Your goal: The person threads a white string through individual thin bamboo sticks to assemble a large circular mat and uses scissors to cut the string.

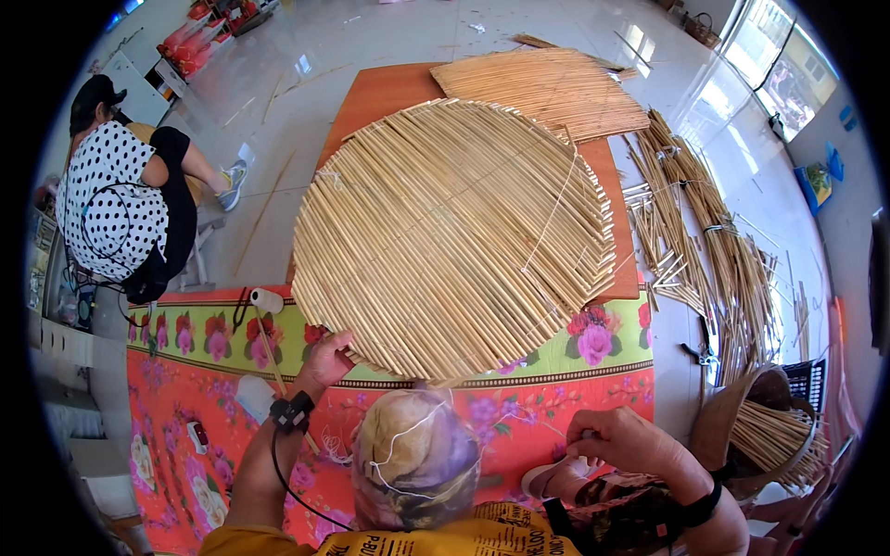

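Observation:
A large round mat of straw-coloured stalks (445, 232) lies before me, stitched with white thread (556, 221). My left hand (326, 361) grips its near left edge, fingers partly hidden there. Lower right, apart from the mat, my right hand (616, 437) is closed in a pinch; a thin pale thread seems to lead to its fingertips. Between my arms is a rounded purple and tan shape (413, 445) with white thread across it. Close to my left forearm lie a thin stick (269, 350) and a white thread spool (267, 300).
Beneath the mat are a brown board (371, 93) and a red flowered cloth (176, 389). A second stalk panel (547, 88) lies beyond. At right are stalk bundles (718, 241) and a basket of stalks (756, 426). Another person (116, 204) sits at left.

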`<action>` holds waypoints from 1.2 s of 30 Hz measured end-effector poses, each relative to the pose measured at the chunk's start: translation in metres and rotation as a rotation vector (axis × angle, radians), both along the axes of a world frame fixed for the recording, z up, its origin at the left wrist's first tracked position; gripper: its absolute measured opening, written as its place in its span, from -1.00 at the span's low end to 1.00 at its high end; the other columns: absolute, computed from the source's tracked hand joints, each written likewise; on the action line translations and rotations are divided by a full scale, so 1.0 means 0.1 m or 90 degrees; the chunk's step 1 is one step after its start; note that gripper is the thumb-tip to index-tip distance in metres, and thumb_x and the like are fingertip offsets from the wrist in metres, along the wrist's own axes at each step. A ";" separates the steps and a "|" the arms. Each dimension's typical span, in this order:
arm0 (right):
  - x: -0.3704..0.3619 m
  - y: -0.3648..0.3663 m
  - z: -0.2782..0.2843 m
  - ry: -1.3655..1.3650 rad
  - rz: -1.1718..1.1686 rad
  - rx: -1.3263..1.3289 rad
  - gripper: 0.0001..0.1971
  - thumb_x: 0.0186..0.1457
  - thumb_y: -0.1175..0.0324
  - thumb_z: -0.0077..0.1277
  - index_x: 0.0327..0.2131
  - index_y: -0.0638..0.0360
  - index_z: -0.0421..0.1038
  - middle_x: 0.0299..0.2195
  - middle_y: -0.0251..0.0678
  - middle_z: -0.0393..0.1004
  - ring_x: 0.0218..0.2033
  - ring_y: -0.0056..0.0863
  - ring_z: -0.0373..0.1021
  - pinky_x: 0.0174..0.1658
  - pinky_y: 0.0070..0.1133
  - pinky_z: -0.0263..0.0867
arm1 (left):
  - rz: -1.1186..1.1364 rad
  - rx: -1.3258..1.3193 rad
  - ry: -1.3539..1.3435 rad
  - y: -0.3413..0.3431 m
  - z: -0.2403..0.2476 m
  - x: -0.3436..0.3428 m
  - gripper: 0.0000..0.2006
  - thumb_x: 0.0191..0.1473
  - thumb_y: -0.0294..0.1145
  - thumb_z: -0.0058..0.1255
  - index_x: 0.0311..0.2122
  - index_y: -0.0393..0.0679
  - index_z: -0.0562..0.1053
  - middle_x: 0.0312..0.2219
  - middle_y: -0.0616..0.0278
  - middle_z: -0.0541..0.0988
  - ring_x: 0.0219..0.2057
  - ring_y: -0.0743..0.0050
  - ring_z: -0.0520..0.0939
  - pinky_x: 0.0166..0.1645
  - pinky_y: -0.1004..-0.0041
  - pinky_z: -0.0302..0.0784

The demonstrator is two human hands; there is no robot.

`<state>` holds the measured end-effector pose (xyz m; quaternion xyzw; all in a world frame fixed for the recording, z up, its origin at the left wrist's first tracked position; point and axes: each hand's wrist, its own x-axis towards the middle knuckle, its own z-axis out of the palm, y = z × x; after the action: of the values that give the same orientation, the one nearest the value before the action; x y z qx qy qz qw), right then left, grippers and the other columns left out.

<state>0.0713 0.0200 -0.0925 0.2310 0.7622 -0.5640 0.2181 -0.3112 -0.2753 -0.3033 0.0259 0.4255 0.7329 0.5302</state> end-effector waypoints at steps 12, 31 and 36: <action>-0.07 -0.01 0.39 0.158 -0.204 -0.176 -0.93 0.11 0.54 0.04 -0.33 0.28 0.37 -0.47 -0.40 0.44 -0.47 -0.70 0.40 -0.38 -0.69 0.36 | -0.363 -0.416 0.299 -0.38 1.13 -0.01 -0.73 0.14 -0.18 0.00 -0.20 -0.18 0.46 -0.37 0.23 0.59 -0.46 0.54 0.60 -0.39 0.56 0.52; 1.56 -0.39 0.17 0.705 -0.749 -0.496 -0.86 0.22 0.33 -0.05 -0.29 0.14 0.22 -0.57 -0.45 0.22 -0.66 -0.70 0.11 -0.64 -0.73 0.11 | -0.395 0.065 0.273 0.06 2.85 1.41 -0.82 0.12 -0.47 0.03 -0.39 -0.43 0.50 -0.62 0.20 0.43 -0.71 0.55 0.42 -0.65 0.56 0.32; 2.20 -0.50 -0.64 0.726 -0.875 -0.650 -0.91 0.24 0.35 -0.10 -0.21 0.08 0.26 -0.52 -0.49 0.22 -0.57 -0.72 0.14 -0.51 -0.79 0.17 | -0.320 -0.002 0.224 -0.77 2.79 1.05 -0.79 0.07 -0.44 0.08 -0.46 -0.43 0.49 -0.67 0.17 0.40 -0.74 0.51 0.42 -0.71 0.52 0.29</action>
<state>0.2915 -0.0297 -0.1565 0.1949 0.1250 -0.8497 -0.4738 -0.2065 -0.3521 -0.0244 0.2564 0.4921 0.5626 0.6129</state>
